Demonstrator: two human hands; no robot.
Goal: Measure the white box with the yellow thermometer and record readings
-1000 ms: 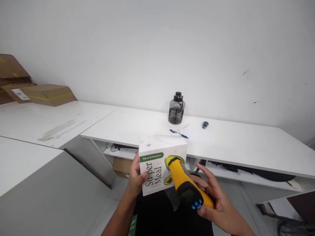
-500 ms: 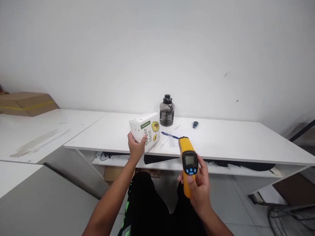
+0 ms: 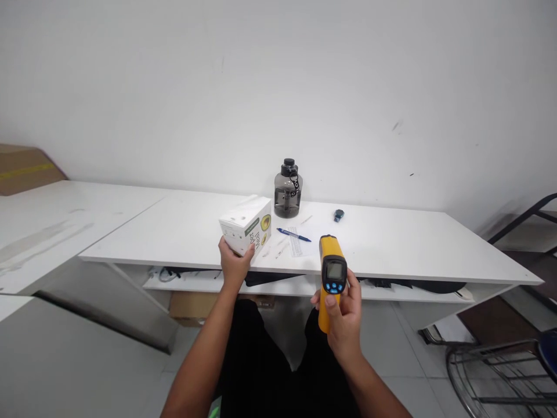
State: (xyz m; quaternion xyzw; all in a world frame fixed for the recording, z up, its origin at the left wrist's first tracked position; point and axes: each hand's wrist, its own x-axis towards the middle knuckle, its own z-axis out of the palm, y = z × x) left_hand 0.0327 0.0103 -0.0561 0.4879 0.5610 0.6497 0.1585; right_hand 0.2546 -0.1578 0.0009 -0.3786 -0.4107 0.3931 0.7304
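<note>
My left hand (image 3: 235, 261) grips a white carton (image 3: 237, 229) printed with avocados and the word "Meal", tilted at the desk's front edge. Whether the carton's base touches the desk I cannot tell. In my right hand (image 3: 346, 316) is a yellow and black infrared thermometer (image 3: 332, 273); its small grey screen and blue buttons face me, and my thumb lies below the buttons. A blue pen (image 3: 294, 234) rests across a printed paper sheet (image 3: 300, 248) between the two hands. Behind them a dark translucent water jug (image 3: 288, 191) stands upright near the wall.
A wristwatch-like dark item (image 3: 338, 215) lies on the white desk (image 3: 409, 244), right of the jug. Beneath the desktop runs a shelf (image 3: 187, 283) with dark items. One cardboard box (image 3: 26, 168) sits far left, another (image 3: 191, 305) on the floor. A metal-framed chair (image 3: 491, 371) stands at right.
The carton has turned and tipped in my left hand, so more of its top shows and less of its printed front. The view has shifted slightly; the thermometer stays in my right hand.
</note>
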